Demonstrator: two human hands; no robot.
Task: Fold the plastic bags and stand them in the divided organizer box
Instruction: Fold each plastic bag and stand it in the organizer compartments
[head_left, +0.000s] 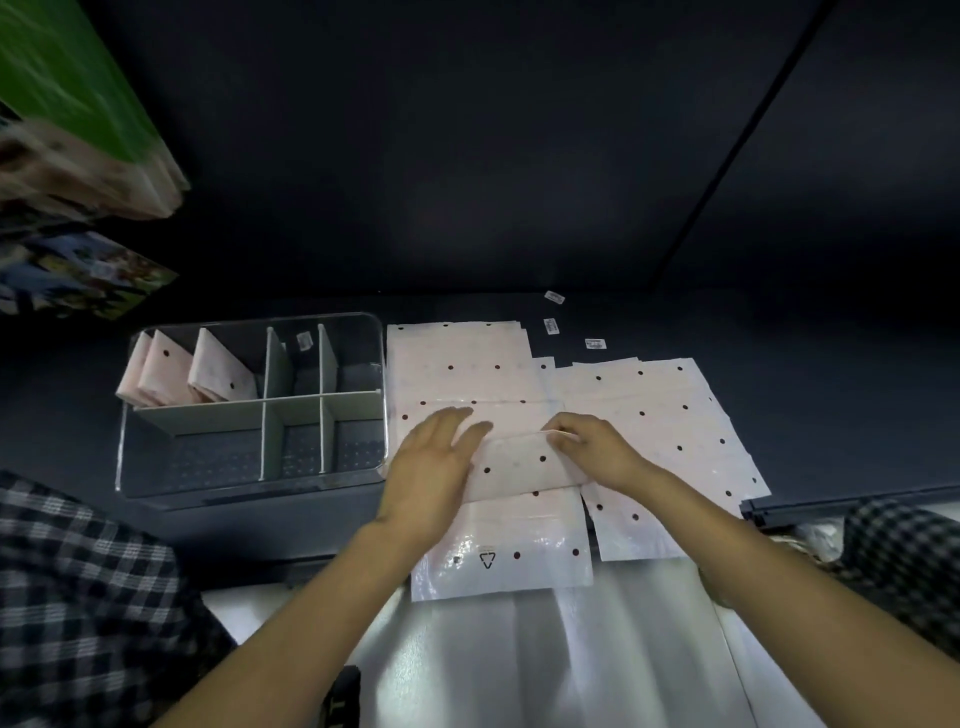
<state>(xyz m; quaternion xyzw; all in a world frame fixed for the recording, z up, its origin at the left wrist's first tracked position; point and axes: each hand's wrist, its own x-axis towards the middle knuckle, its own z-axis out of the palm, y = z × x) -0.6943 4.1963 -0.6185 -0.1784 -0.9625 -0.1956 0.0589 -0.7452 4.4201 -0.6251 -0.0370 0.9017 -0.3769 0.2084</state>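
Note:
A pale pink plastic bag with dark dots (519, 462) lies partly folded on the dark table in front of me. My left hand (434, 467) lies flat on its left part, fingers straight. My right hand (595, 449) pinches the bag's upper right edge. The bag lies on top of a flat stack of like bags (462, 369). The clear organizer box (363, 325) with grey dividers stands to the left. Its far left compartment holds three folded bags (218, 376) standing on edge.
A second spread of dotted bags (670, 431) lies to the right. Small white labels (551, 326) sit on the table behind them. A green and printed package (78, 119) leans at the far left. White sheeting (571, 665) covers the near edge.

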